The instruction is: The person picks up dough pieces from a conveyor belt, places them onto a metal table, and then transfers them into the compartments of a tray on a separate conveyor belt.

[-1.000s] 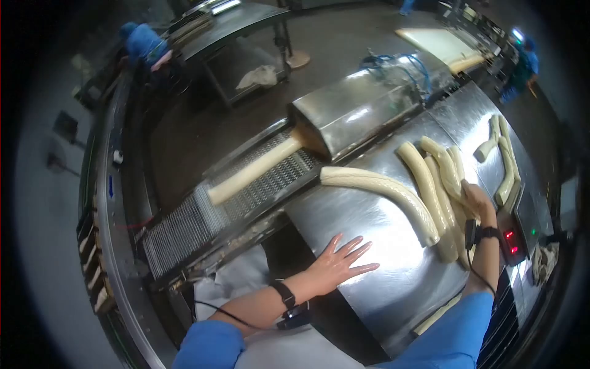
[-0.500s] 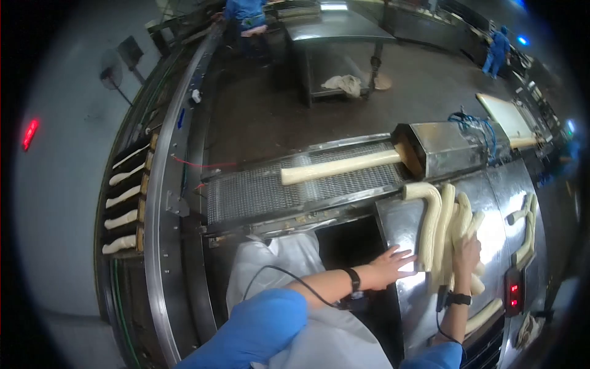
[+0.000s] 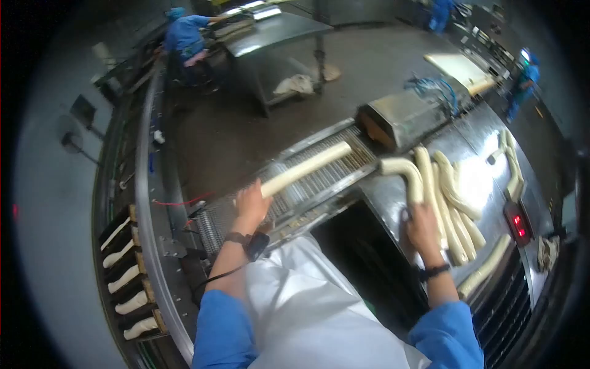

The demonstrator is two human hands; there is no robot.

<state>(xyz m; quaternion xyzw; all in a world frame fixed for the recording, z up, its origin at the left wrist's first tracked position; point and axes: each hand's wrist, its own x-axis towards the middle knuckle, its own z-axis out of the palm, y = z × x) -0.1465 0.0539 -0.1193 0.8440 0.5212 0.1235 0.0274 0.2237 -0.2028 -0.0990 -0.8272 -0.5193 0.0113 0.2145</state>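
A long pale dough log (image 3: 310,166) lies on the mesh conveyor (image 3: 295,192). Its near left end is in my left hand (image 3: 253,206), fingers wrapped over it. On the steel table to the right, my right hand (image 3: 423,229) has its fingers curled round the lower end of a bent dough log (image 3: 402,167); the hand partly hides that end. Several more dough logs (image 3: 452,212) lie side by side against it on the right.
A metal machine housing (image 3: 409,117) stands at the conveyor's far end. On the left, a line of trays (image 3: 132,301) holds dough pieces beside a steel rail (image 3: 144,203). Another dough log (image 3: 485,270) lies near a red display (image 3: 518,225). Co-workers in blue (image 3: 184,37) stand farther off.
My left hand has gone from the steel table to the log on the conveyor. My right hand has shifted left across the pile to the bent log. The conveyor log now lies clear of the housing.
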